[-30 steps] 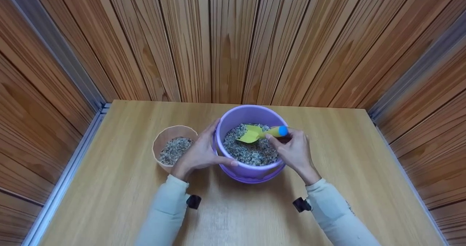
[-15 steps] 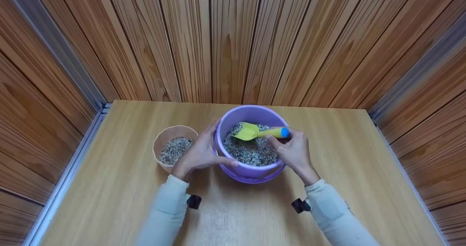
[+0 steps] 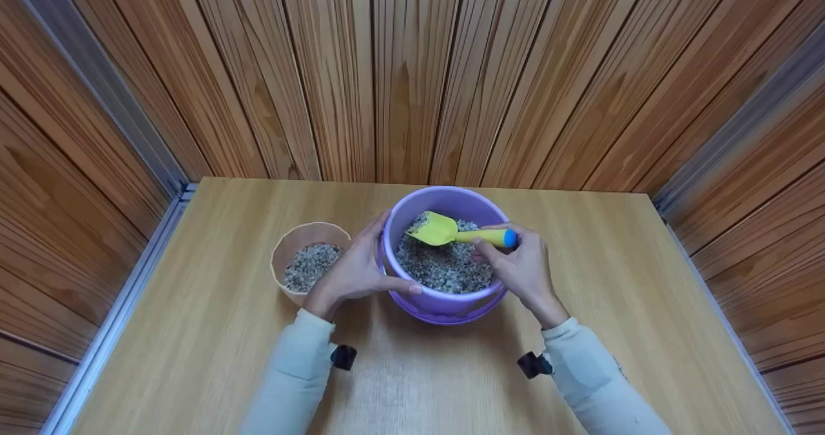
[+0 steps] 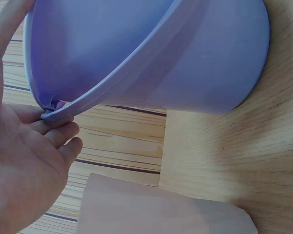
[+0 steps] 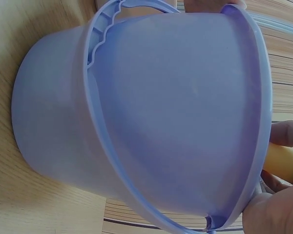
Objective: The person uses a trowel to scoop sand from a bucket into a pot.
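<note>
A purple bucket (image 3: 451, 309) holding grey gravel (image 3: 445, 270) stands on the table, its handle lowered at the front. My left hand (image 3: 354, 270) grips its left rim, with the thumb along the front. In my right hand (image 3: 525, 270) is the handle of a small yellow shovel (image 3: 435, 230) with a blue end cap, pinched at the bucket's right rim. The shovel's blade points left over the gravel, with some gravel at its tip. In the right wrist view, the bucket wall (image 5: 180, 107) hides the blade; only part of the yellow handle (image 5: 283, 163) shows between the fingers.
Left of the bucket, close to my left hand and partly hidden by it, stands a peach-coloured pot (image 3: 300, 234) with gravel inside. Both containers rest on a wooden table (image 3: 412, 383). Wood-panelled walls (image 3: 412, 80) rise behind and at both sides.
The shovel's blade has moved left and slightly away from me, rising off the gravel, and its handle now lies more level. The left hand and bucket have stayed put.
</note>
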The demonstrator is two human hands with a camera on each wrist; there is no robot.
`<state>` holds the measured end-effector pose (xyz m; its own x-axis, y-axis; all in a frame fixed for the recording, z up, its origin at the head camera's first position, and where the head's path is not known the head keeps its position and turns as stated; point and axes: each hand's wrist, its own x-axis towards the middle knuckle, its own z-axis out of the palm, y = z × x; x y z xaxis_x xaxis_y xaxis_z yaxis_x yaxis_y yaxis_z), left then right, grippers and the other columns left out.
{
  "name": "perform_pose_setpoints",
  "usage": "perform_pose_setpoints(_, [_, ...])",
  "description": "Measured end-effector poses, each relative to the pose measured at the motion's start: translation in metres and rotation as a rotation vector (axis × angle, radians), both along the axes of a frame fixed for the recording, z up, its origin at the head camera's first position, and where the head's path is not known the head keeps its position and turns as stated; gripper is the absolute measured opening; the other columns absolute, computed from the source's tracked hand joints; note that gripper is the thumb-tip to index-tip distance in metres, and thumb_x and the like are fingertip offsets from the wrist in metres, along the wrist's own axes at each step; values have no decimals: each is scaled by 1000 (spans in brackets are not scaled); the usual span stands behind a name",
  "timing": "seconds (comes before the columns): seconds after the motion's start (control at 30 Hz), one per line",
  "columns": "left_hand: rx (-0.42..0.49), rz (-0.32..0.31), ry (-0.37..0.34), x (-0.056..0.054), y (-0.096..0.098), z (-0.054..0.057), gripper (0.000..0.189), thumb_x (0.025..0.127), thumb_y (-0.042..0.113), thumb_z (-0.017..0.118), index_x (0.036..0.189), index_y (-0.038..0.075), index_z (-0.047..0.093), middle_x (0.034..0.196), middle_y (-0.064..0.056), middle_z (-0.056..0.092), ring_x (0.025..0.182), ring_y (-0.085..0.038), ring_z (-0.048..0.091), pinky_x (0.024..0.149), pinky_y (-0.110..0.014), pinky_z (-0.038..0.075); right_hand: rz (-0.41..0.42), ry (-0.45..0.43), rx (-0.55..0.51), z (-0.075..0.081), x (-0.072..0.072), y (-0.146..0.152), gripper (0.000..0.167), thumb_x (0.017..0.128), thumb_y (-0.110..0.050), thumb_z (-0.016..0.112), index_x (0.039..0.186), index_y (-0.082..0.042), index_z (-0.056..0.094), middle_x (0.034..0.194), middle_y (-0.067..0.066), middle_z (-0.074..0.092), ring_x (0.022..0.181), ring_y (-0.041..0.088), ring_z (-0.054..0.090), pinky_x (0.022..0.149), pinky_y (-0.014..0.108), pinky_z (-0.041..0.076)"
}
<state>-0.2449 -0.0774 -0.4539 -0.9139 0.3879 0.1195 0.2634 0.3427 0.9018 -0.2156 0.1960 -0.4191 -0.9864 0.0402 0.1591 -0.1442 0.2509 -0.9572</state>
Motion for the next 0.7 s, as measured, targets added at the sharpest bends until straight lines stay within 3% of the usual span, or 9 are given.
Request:
perform_pose_setpoints(0.17, [14,-11,4,0,0,-1,140,54,45,101,163,14,19,162,-1,32,147,-19,32,122,-43,22,8,-14,-8,1,2,2,22,93,-4,73,110,8,68,100,23,72,84,37,75,74,36,62])
perform_pose_setpoints(0.33, [26,-12,10,0,0,-1,142,53,42,101,163,12,17,163,-4,30,147,-20,32,123,-42,21,11,-31,-20,2,3,3,22,93,-3,72,111,8,67,100,23,72,82,32,76,74,40,62])
perform_pose_setpoints(0.7, [20,-14,13,0,0,-1,140,53,45,101,163,15,20,161,-1,35,145,-19,36,122,-42,23,14,-15,-148,4,8,7,20,91,9,68,110,14,64,99,29,69,79,29,76,74,37,62])
